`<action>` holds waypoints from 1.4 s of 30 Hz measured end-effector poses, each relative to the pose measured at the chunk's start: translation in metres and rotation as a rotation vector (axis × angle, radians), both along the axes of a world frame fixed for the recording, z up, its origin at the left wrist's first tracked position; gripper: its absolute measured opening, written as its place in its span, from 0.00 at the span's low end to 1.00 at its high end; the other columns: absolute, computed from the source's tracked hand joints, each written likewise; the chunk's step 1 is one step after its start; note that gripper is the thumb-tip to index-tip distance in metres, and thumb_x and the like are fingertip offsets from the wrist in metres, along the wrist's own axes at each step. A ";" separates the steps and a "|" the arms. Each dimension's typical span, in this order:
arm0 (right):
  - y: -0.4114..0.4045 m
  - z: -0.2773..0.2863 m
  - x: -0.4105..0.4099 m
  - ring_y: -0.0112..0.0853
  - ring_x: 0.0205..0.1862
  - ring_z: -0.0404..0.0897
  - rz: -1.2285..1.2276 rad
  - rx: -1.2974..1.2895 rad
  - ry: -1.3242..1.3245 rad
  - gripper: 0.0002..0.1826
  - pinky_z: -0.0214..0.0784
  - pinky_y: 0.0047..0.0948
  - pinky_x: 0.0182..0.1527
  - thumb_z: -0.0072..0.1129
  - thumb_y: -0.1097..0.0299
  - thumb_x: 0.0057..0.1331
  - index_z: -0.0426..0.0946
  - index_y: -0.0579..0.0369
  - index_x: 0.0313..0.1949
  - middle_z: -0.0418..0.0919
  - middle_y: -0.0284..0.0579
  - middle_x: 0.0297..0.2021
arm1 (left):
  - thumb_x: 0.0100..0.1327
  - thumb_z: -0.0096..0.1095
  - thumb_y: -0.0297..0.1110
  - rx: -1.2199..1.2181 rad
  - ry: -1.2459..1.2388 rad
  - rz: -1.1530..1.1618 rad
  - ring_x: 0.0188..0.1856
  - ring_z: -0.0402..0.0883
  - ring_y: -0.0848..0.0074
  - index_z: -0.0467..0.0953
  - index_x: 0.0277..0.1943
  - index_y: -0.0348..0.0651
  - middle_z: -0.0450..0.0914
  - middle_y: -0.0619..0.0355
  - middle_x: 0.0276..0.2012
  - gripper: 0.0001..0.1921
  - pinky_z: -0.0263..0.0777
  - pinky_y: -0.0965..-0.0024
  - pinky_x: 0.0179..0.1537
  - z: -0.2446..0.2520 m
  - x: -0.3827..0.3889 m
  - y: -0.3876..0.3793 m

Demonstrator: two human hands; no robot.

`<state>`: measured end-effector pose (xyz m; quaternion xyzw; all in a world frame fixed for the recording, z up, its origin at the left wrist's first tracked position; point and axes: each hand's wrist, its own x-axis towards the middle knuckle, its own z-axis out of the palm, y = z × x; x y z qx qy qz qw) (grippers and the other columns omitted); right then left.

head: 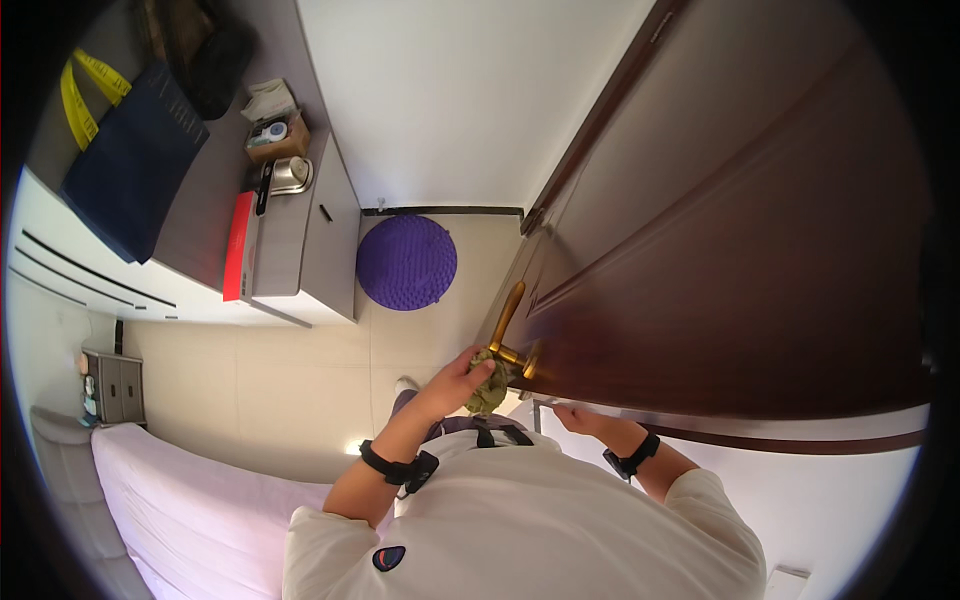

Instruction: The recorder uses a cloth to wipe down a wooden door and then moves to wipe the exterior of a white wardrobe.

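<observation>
My left hand [456, 381] grips a crumpled olive-green cloth [487, 394]. The cloth is against or right beside the base of a brass lever handle [509, 315] on a dark brown wooden door [720, 300]. The lever points away from me, towards the hinge side. My right hand [586, 421] is close to the door's free edge, near the handle. Its fingertips are partly out of sight, so whether they touch the door cannot be made out. Both wrists wear black straps with small devices.
A purple round textured mat [407, 262] lies on the tiled floor. Left of it stands a grey cabinet [279, 262] with a red box [240, 247], a metal container [291, 174] and a navy bag [139, 161]. Behind my left arm is a bed [202, 487]; a nightstand [120, 388] stands beyond.
</observation>
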<state>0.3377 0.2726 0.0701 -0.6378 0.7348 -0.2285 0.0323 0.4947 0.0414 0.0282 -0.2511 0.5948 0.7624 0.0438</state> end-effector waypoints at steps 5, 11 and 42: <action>0.007 0.034 0.024 0.48 0.48 0.77 -0.237 -0.066 -0.059 0.15 0.69 0.40 0.53 0.57 0.72 0.61 0.80 0.56 0.48 0.80 0.52 0.47 | 0.72 0.54 0.50 -0.284 -0.070 -0.365 0.48 0.81 0.63 0.63 0.68 0.40 0.82 0.44 0.45 0.29 0.72 0.66 0.51 0.028 -0.013 -0.005; 0.095 -0.103 0.080 0.48 0.63 0.68 -0.876 -0.185 -0.010 0.21 0.59 0.39 0.65 0.46 0.67 0.72 0.69 0.61 0.62 0.69 0.54 0.62 | 0.74 0.50 0.48 -0.209 0.103 -0.732 0.52 0.80 0.63 0.66 0.67 0.44 0.81 0.47 0.49 0.25 0.71 0.65 0.55 0.026 -0.053 -0.055; -0.131 -0.032 0.051 0.45 0.27 0.80 -1.559 -0.053 0.085 0.25 0.73 0.41 0.35 0.61 0.62 0.59 0.71 0.55 0.55 0.80 0.48 0.29 | 0.71 0.52 0.30 -0.604 1.333 -0.467 0.67 0.57 0.51 0.44 0.72 0.28 0.48 0.36 0.69 0.34 0.55 0.52 0.66 0.188 -0.276 -0.054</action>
